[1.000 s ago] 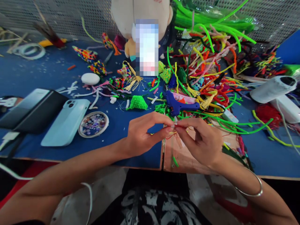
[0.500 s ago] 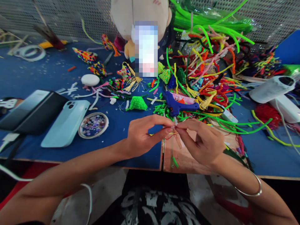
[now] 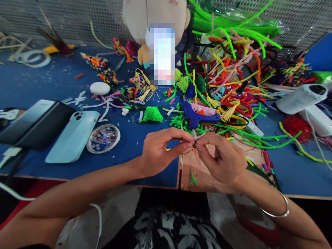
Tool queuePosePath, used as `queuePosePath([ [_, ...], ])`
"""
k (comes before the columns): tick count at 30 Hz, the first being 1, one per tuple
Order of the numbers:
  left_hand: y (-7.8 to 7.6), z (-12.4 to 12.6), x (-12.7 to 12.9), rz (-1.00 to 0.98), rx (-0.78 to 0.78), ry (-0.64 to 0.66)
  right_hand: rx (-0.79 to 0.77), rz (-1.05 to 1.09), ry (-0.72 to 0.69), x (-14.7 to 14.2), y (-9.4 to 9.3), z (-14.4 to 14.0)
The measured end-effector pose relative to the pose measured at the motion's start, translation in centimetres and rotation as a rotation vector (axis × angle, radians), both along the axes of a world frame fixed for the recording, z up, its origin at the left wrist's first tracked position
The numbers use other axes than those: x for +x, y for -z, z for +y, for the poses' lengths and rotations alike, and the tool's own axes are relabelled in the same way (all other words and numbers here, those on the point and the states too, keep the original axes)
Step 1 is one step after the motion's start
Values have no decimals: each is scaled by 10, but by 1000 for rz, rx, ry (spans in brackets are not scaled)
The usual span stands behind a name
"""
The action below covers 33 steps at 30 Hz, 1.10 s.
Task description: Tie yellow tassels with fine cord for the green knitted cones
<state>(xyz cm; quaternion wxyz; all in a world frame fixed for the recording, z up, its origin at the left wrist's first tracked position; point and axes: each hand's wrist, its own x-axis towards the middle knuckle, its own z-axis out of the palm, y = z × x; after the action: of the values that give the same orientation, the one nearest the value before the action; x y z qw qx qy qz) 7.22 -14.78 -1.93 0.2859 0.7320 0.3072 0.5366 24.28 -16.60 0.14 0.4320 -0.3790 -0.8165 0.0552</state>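
Observation:
My left hand (image 3: pixel 162 148) and my right hand (image 3: pixel 224 155) meet fingertip to fingertip over the front of the table. Both pinch at a thin red thread (image 3: pixel 188 150), part of which hangs below the left fingertips. A tiny bead-like bit seems to sit between the fingers, too small to make out. Just beyond the fingertips lies a blue glue gun (image 3: pixel 198 116), its nozzle pointing toward them. A bright green fuzzy piece (image 3: pixel 152 114) rests on the table beyond my left hand. Green pipe cleaners (image 3: pixel 255 134) spread behind my right hand.
On the left are a light blue phone (image 3: pixel 72 136), a round tub of beads (image 3: pixel 103 138), a dark folding case (image 3: pixel 38 121) and a white oval case (image 3: pixel 100 88). A tangle of coloured pipe cleaners (image 3: pixel 228 65) fills the back right. A white spool (image 3: pixel 301 99) lies far right.
My right hand has shifted very slightly, its fingertips rolling a little closer to the left ones. Everything on the table stays in place.

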Motion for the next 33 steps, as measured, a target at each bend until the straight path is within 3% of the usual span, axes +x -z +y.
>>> queuePosePath([
  [21, 0, 1, 5, -201, -147, 154, 20, -1, -163, 6, 6, 5],
  [33, 2, 3, 6, -272, -221, 176, -20, 50, -88, 0, 3, 3],
])
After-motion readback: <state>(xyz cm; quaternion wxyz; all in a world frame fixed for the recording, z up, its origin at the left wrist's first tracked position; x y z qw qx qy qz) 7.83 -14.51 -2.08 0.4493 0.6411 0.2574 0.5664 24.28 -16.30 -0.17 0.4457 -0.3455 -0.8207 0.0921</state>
